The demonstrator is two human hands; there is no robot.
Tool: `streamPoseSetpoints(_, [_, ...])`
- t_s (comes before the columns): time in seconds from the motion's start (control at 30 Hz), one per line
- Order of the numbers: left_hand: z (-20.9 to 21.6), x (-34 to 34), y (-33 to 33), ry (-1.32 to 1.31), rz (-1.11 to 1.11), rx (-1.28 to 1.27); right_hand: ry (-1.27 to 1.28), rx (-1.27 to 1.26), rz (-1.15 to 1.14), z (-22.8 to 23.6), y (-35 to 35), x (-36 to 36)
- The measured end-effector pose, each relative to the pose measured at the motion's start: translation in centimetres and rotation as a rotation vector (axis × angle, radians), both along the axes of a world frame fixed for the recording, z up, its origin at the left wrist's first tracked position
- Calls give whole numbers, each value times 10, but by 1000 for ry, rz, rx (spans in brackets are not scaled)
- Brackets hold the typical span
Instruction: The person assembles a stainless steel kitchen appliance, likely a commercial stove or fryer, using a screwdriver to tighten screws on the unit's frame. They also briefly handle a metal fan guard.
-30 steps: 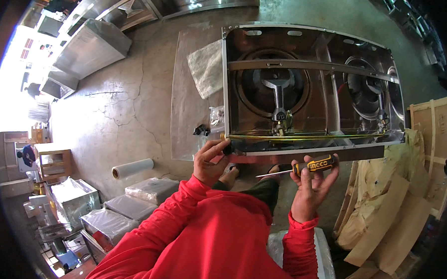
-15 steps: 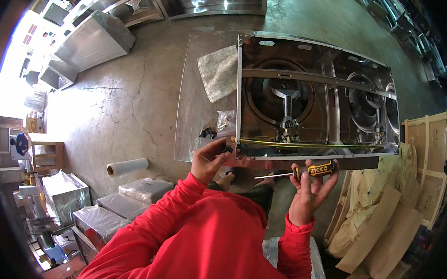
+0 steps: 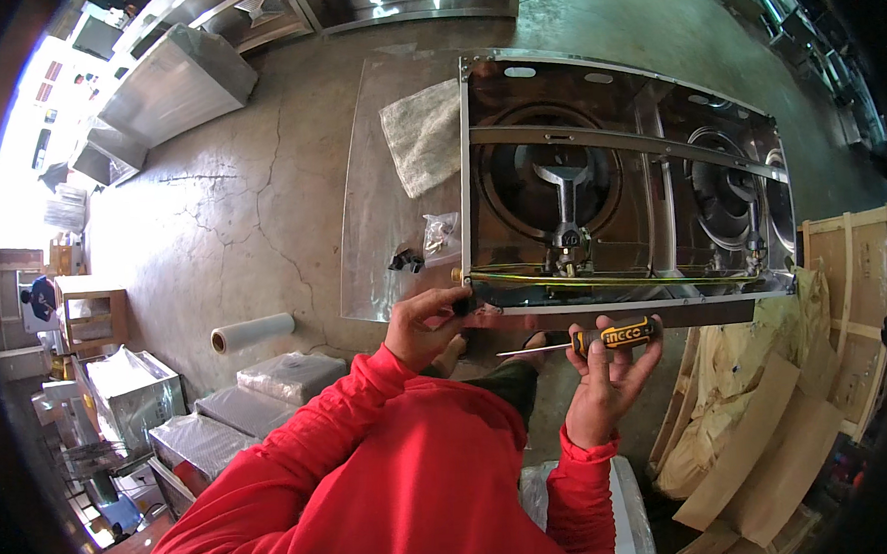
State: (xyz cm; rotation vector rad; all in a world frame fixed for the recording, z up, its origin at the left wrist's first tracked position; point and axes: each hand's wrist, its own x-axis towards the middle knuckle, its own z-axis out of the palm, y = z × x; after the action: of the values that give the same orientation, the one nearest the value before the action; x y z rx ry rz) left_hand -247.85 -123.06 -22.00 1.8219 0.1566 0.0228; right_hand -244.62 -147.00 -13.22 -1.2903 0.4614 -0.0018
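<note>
Grey cloth (image 3: 421,144) (and clear bag (image 3: 440,235)) beside the burner frame (image 3: 634,209)

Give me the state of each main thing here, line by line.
Gas stove, open side up, insides exposed
Screwdriver, gripped in the right hand, tip free
Left hand, at the gas stove's near left corner, grip unclear
Cloth, lying flat
Clear plastic bag, crumpled
Plastic film roll, lying on its side
</note>
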Motion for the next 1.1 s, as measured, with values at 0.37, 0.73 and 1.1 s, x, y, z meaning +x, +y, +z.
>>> streamPoseSetpoints(0.37, [25, 16, -3, -208, -83, 377, -286, -122, 110, 15, 18, 0])
streamPoseSetpoints(0.73, [-8, 13, 5, -365, -114, 287, -823, -467, 471, -15, 52, 1])
streamPoseSetpoints(1.1, [-1, 6, 7, -299, -130, 263, -840, -497, 492, -23, 60, -6])
